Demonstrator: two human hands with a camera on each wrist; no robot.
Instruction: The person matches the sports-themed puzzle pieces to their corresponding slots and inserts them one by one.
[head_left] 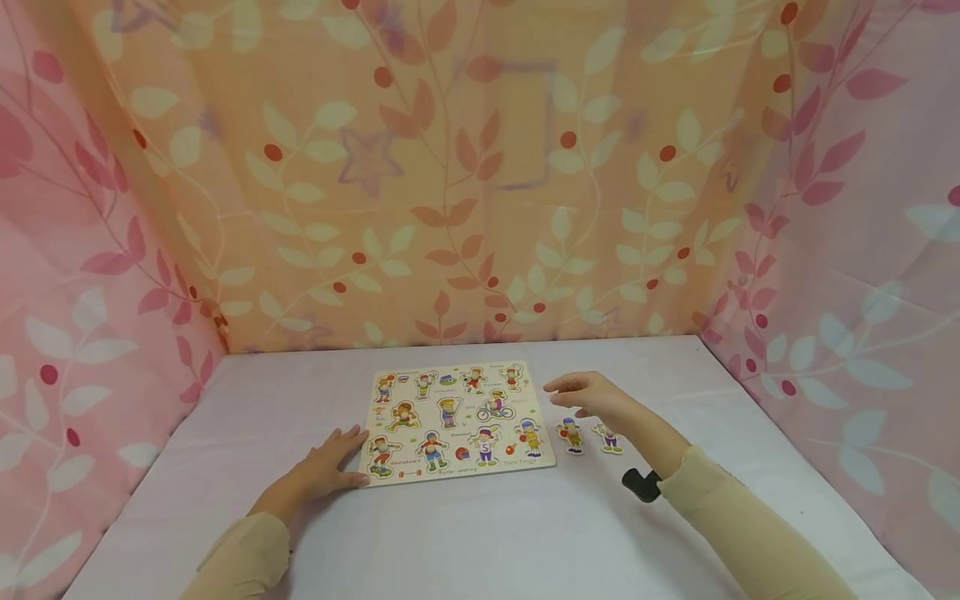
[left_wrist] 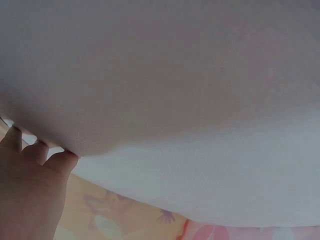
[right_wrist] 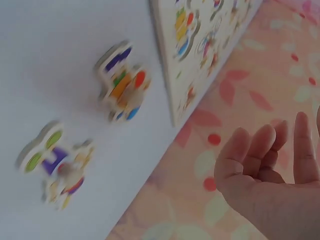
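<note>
A pale wooden puzzle board (head_left: pixel 425 417) printed with sporty cartoon children lies flat on the table. My left hand (head_left: pixel 326 465) rests at the board's left edge, its fingers spread and the thumb by the lower corner. To the right of the board lie two loose cutouts, a blue-haired child with a red paddle or ball (right_wrist: pixel 122 85) and a purple-capped child in purple trousers (right_wrist: pixel 62 165). My right hand (head_left: pixel 600 396) is above and just behind them, raised off the table. Its fingers are loosely bent and hold nothing in the right wrist view.
A white cloth covers the table (head_left: pixel 480 542). Leaf-patterned curtains, an orange one (head_left: pixel 450 167) behind and pink ones (head_left: pixel 862 250) at the sides, surround it. A small black object (head_left: pixel 641 485) shows beside the right wrist.
</note>
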